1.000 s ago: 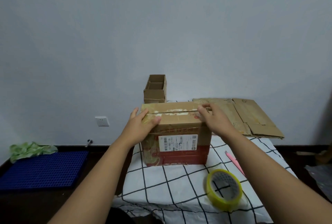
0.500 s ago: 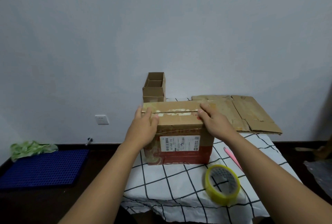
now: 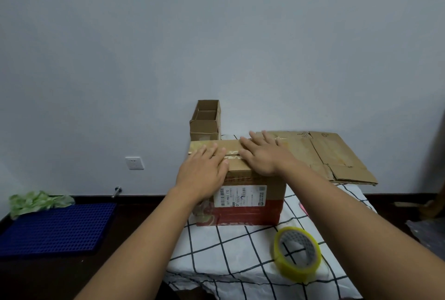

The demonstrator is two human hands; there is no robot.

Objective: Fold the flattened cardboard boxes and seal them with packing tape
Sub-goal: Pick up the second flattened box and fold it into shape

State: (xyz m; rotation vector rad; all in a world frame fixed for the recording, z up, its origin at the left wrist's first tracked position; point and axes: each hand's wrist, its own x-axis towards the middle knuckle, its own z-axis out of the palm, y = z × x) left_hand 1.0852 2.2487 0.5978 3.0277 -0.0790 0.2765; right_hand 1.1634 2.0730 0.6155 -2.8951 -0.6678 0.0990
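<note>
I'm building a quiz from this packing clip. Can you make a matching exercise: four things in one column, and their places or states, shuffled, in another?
Things:
1. tape roll
2. box
3. flattened cardboard
4. small box

Places or states:
A. open-topped, by the wall
B. under both flat hands
C. lying flat at the table's far right
D. on the checked cloth, near edge

Pairs: 1-D, 2-B, 3-C, 4-A

The left hand and right hand press the box's top.

Both arms reach forward. The left hand and right hand lie palm-down side by side, fingers straight and spread, fingertips pointing away, nearly touching.
</note>
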